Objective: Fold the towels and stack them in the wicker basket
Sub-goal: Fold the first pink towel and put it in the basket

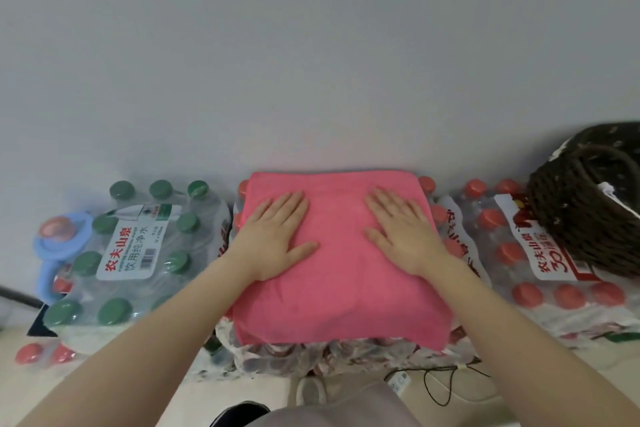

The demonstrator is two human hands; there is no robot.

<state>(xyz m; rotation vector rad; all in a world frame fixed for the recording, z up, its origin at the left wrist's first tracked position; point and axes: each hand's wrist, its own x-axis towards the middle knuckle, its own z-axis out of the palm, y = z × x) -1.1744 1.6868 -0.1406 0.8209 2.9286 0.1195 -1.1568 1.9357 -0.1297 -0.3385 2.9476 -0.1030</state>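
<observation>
A pink towel (pixel 337 274), folded into a rough square, lies flat on top of a shrink-wrapped pack of bottles against the wall. My left hand (pixel 273 237) rests palm down on its left part, fingers spread. My right hand (pixel 401 230) presses flat on its right part in the same way. Neither hand grips the cloth. A dark brown wicker basket (pixel 588 204) stands at the far right on another bottle pack, with a white tag showing at its rim; its inside is hidden.
A pack of green-capped water bottles (pixel 138 246) stands to the left, beside a blue-handled jug (pixel 59 239). Red-capped bottle packs (pixel 540 274) fill the right side. A black cable and white plug (pixel 440 381) lie on the floor near my feet. The wall is close behind.
</observation>
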